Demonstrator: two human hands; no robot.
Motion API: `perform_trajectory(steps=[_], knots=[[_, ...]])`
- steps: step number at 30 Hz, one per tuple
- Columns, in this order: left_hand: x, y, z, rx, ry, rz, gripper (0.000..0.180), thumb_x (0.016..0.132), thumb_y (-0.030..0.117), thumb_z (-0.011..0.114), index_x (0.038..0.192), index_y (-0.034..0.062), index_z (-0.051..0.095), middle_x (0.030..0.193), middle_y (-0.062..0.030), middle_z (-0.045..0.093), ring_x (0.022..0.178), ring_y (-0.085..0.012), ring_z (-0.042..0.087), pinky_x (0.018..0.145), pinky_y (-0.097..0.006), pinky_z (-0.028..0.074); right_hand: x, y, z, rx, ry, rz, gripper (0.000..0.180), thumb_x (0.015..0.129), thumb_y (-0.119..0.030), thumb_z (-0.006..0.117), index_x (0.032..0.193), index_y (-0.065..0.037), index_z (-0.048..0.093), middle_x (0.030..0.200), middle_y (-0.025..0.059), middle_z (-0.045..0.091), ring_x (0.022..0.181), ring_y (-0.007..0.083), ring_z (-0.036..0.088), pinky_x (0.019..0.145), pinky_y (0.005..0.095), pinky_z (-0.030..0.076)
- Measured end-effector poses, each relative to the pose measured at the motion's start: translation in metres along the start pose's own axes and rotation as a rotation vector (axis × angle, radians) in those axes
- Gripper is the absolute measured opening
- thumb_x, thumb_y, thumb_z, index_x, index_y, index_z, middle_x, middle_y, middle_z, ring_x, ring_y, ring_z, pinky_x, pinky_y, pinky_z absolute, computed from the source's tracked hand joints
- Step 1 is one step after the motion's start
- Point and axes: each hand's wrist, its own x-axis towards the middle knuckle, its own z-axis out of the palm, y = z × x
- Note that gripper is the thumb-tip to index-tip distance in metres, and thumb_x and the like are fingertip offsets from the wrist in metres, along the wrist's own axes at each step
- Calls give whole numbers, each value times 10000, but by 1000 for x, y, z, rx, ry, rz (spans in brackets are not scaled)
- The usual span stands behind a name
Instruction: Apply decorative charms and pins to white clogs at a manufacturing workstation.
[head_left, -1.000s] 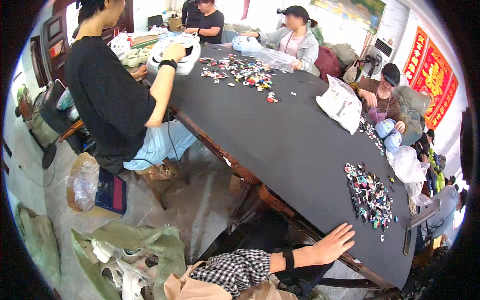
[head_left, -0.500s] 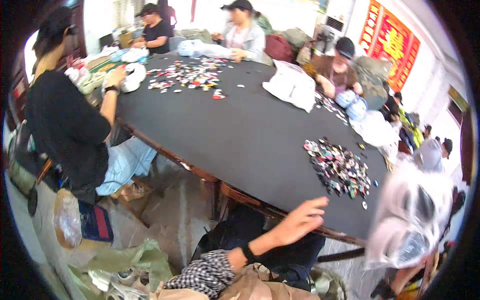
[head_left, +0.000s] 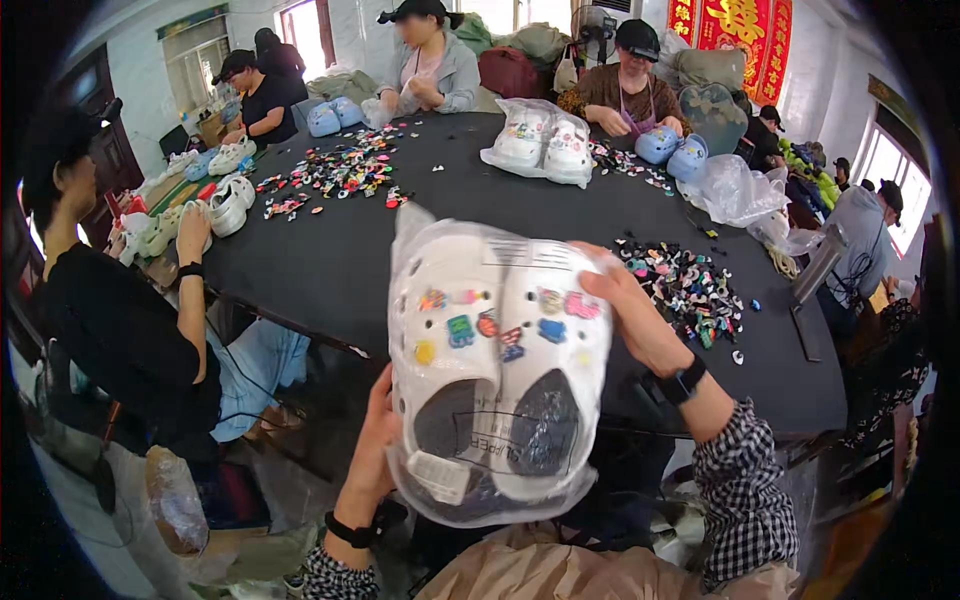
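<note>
Between my two hands, above the near edge of the table, is a pair of white clogs in a transparent plastic bag. Several colourful charms sit on the uppers, and a white label lies near one heel. My left hand grips the bag's lower left side, its fingers partly hidden behind the clogs. At the upper right, my right hand is closed on the bag's edge, thumb in front. Right of that hand lies a pile of small mixed charms on the dark table.
Another charm pile lies at the far left. A bagged pair of white clogs and blue clogs are across the table. A metal bracket stands at the right edge. Several people sit around; one in black is close on the left.
The bagged clogs have moved from the far right to in front of me. My left hand, previously stretched over the table edge, now holds the bag too. My view has shifted.
</note>
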Motion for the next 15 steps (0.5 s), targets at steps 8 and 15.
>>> perform_trajectory(steps=[8,15], knots=[[-15,-33,-4,278,131,-220,905,867,73,685,1577,47,126,1501,-122,375,1355,-218,402,1098,-331,353,-21,28,7,-394,-40,-91,706,933,-235,684,1515,-72,319,1489,170,367,1345,303,438,1075,438,413],[-8,-40,9,131,242,-178,800,889,33,615,1564,32,185,1478,-118,420,1324,-209,445,1093,-331,367,-67,30,23,-401,-153,-30,1054,801,-312,813,1579,-66,146,1579,250,215,1465,366,257,1128,442,339]])
